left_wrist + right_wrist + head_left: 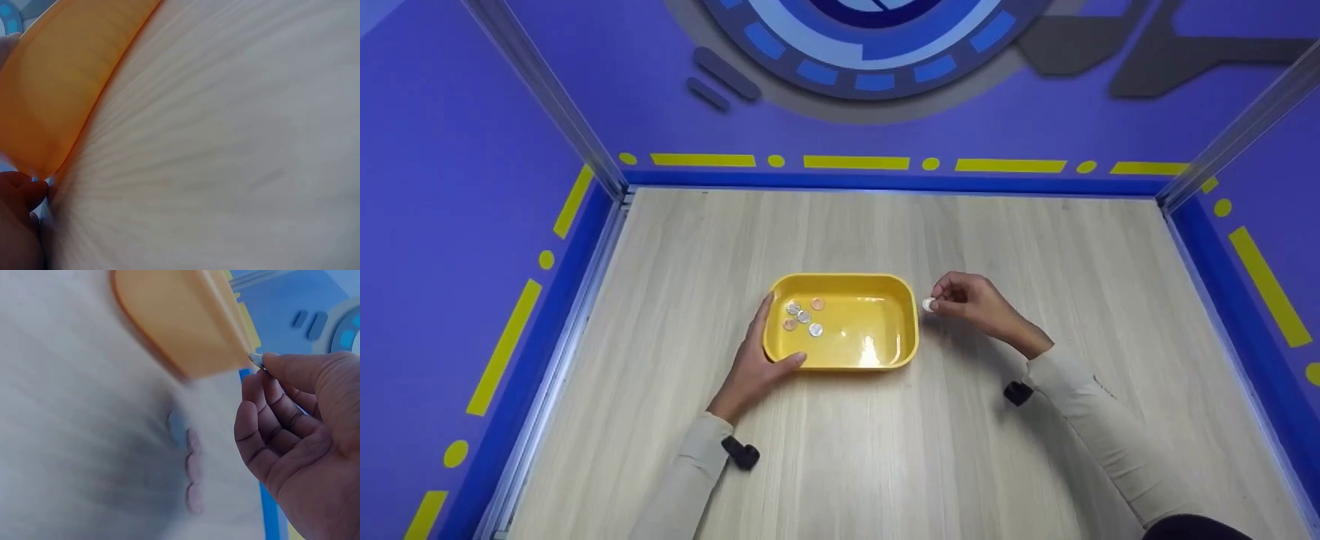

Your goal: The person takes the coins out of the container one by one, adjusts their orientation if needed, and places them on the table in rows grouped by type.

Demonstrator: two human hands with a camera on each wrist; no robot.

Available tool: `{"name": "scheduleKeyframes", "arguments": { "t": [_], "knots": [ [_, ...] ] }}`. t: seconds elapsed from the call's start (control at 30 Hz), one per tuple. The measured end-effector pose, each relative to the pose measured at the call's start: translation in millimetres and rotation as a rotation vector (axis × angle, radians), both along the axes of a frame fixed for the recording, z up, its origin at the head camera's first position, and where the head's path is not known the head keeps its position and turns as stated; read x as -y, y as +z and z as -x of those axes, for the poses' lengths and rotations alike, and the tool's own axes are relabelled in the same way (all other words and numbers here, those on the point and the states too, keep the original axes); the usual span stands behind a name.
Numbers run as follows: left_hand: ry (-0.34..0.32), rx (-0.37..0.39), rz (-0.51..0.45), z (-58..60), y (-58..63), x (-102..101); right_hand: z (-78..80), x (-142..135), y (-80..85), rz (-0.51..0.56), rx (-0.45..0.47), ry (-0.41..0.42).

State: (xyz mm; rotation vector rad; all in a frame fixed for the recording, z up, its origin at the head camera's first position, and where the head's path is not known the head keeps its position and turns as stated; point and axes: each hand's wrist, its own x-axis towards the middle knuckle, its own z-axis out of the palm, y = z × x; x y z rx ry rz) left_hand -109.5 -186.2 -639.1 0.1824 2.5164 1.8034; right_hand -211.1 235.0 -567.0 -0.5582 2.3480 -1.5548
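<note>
A yellow plastic container (877, 360) with rounded corners sits on the table. My left hand (755, 365) holds its left end, fingers along the outer side wall and thumb over the near rim. In the left wrist view the container's wall (67, 84) fills the upper left. Inside, toward the left, lie silver coins (815, 330) and copper-coloured coins (818, 304). Just off the container's right end, my right hand (971, 304) pinches a silver coin (257, 360) between thumb and fingertips. Its other fingers are loosely curled.
Below the right hand, in the right wrist view, a blurred bluish round piece (176, 428) and three copper-toned round pieces (194, 468) lie in a cluster on the wooden table (840, 450). Blue and purple panels (855, 135) enclose the back and sides.
</note>
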Motion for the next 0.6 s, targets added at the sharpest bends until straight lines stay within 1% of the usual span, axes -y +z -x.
{"name": "scheduleKeyframes", "arguments": {
  "t": [0.13, 0.33, 0.43, 0.6],
  "knots": [
    [0.003, 0.012, -0.008, -0.6, 1.8, -0.3, -4.1, -9.8, -11.2, -0.013, -0.017, -0.051],
    [0.002, 0.028, -0.02, -1.3, 1.3, -0.9, -14.6, -21.7, -27.3, -0.043, 0.025, -0.116],
    [0.001, 0.024, -0.023, -1.3, 1.3, -0.4, -19.6, -24.2, -32.1, -0.044, 0.035, -0.153],
    [0.004, 0.019, -0.017, -0.8, 2.2, 0.1, -24.8, -24.5, -37.3, -0.077, 0.011, -0.201]
  ]
}}
